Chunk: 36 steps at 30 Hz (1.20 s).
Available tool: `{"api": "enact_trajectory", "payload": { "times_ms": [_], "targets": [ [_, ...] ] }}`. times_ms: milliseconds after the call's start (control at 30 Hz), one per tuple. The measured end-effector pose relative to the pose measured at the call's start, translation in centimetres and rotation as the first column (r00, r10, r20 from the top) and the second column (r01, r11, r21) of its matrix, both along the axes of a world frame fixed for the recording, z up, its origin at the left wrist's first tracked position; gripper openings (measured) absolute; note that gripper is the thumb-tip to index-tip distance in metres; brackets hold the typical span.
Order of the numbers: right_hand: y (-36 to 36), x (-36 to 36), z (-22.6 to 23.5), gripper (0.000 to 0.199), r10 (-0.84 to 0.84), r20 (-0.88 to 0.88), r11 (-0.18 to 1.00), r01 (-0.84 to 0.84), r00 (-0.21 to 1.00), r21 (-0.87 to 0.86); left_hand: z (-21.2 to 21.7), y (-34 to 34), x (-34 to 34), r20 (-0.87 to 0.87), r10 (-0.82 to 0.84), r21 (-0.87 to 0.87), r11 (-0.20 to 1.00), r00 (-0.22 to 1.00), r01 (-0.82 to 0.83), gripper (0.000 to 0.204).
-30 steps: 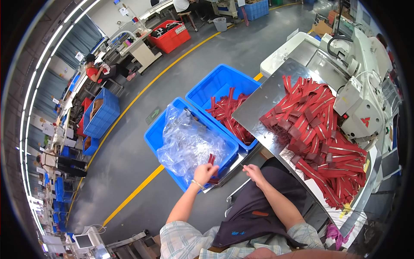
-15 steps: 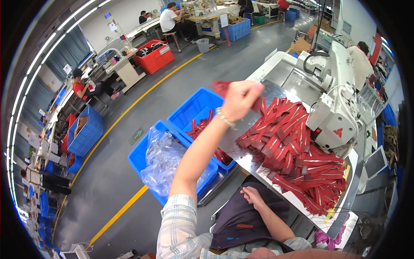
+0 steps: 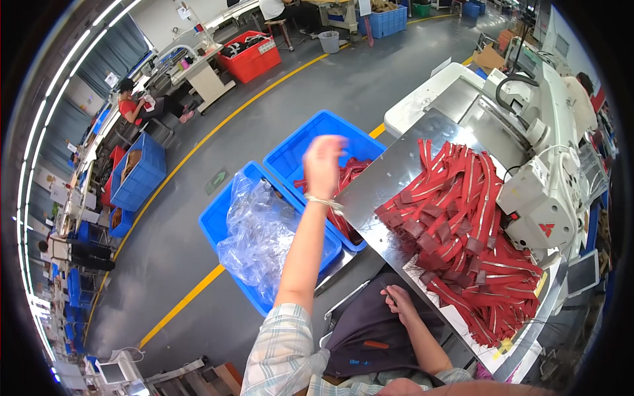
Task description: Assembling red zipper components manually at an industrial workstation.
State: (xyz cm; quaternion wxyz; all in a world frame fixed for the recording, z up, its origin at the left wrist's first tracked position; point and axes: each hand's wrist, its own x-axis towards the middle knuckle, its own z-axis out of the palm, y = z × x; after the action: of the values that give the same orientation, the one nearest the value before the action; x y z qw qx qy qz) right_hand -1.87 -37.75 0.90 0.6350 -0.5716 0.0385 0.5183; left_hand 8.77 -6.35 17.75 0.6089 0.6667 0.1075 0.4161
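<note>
My left hand [image 3: 323,164], smeared by motion, is raised over the far blue bin [image 3: 290,153]. Red zippers [image 3: 350,173] lie in that bin, partly hidden behind the hand and forearm. No zipper shows in the hand, but its fingers are too blurred to read. On the metal table plate [image 3: 362,197] to the right, a big heap of dark red zippers [image 3: 456,218] spreads under the sewing machine head [image 3: 538,198]. My right hand [image 3: 400,305] is above my dark-covered lap, fingers curled round a small thin dark thing that I cannot make out.
A nearer blue bin [image 3: 221,221] holds crumpled clear plastic [image 3: 257,237]. To the right, a small screen [image 3: 583,272] stands beside the machine. Across the yellow floor line, a seated person [image 3: 132,105] works near a red bin [image 3: 251,63] and a large blue crate [image 3: 142,175].
My left hand has swung left and down from the plate's edge to over the blue bin. The red zipper it held no longer shows in it. The whole view has shifted slightly.
</note>
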Motion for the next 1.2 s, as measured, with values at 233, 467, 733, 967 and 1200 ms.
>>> {"api": "enact_trajectory", "payload": {
  "times_ms": [233, 467, 733, 967, 1200],
  "targets": [
    [-0.1, 0.1, 0.4, 0.025, -0.044, -0.082, 0.999, 0.042, 0.996, -0.031, -22.9, -0.3, -2.0, -0.701, 0.311, 0.704, 0.445, 0.642, 0.554, 0.023],
    [1.9, -0.2, 2.1, 0.025, -0.031, -0.070, 1.000, 0.031, 0.997, 0.003, -31.5, -0.1, -0.4, -0.714, 0.144, 0.699, 0.101, 0.685, 0.707, 0.046],
    [-0.6, -0.4, 1.4, 0.023, -0.096, -0.083, 0.995, 0.095, 0.992, -0.011, -15.1, 4.0, 5.6, -0.931, 0.175, 0.354, 0.639, 0.319, 0.683, 0.029],
    [1.1, -1.7, 2.6, 0.025, -0.009, -0.089, 0.997, 0.015, 0.996, 0.069, 1.5, 5.5, 6.6, -0.614, 0.272, 0.714, 0.592, 0.741, 0.375, 0.014],
    [1.4, -1.9, 4.2, 0.021, 0.041, 0.040, 0.992, -0.046, 0.998, 0.120, 9.9, 3.7, 4.8, -0.401, 0.231, 0.765, 0.616, 0.887, 0.186, 0.016]
  ]
}}
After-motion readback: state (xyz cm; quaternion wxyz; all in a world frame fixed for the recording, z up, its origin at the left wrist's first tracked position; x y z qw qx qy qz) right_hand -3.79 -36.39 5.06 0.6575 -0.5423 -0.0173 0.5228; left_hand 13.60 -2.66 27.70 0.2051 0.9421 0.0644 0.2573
